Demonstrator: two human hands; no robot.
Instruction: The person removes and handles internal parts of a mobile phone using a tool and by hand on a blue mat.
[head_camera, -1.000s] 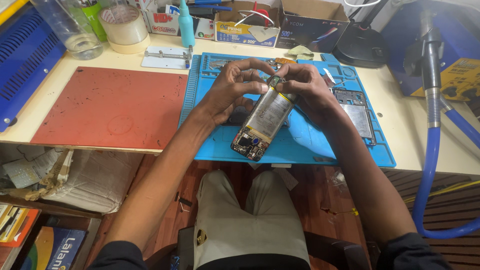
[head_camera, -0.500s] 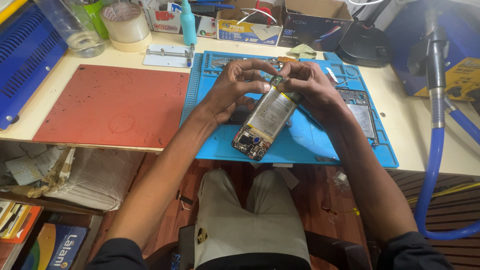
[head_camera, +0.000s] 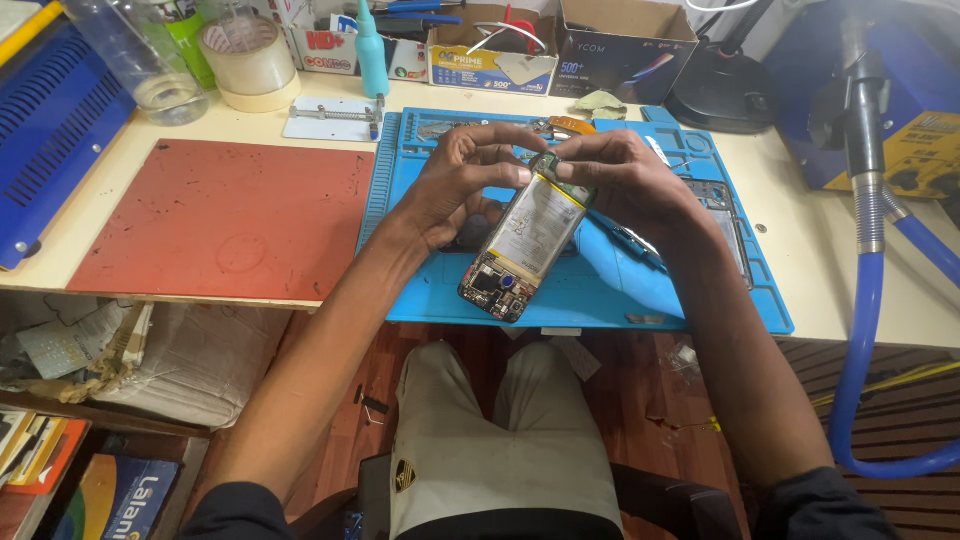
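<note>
Both hands held one opened phone (head_camera: 525, 245) above the blue work mat (head_camera: 600, 300) on the table (head_camera: 820, 260), its back cover off so that the battery and circuit board showed. Its long axis ran on a slant, the far end up and to the right, the near end with the board down and to the left. The left hand (head_camera: 462, 185) curled over the far end from the left, and the right hand (head_camera: 625, 180) closed on it from the right, their fingertips almost meeting there. The near end hung free. Neither hand was nearer. A red mat (head_camera: 220, 220) lay to the left.
</note>
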